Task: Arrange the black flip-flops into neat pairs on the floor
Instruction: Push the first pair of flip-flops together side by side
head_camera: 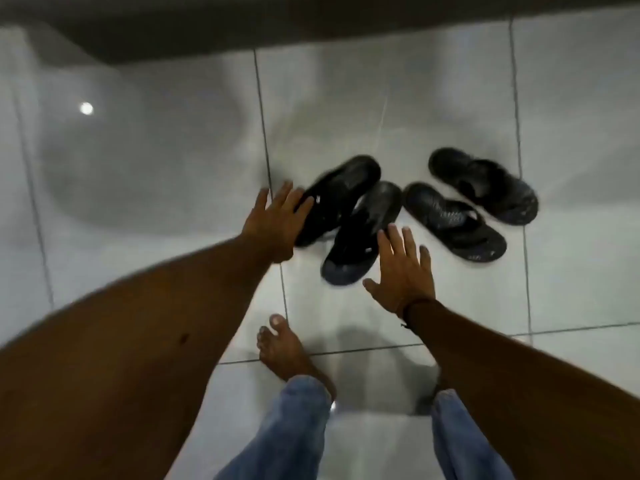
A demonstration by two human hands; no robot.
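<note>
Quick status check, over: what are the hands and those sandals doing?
Left hand open, reaching the leftmost flip-flop. Right hand open, empty. Four black flip-flops, left two overlapping, unpaired. Nothing blocking.

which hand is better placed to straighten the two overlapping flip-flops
Probably the left hand: its fingers already reach the leftmost flip-flop, which overlaps the one beside it. The right hand is spread open by that second one's toe end, gripping nothing.

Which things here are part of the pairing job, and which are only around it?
Part of the job:
- four black flip-flops: far left, middle, right near, right far
- left hand
- right hand

Only around it:
- bare foot
- wrist cord
</note>
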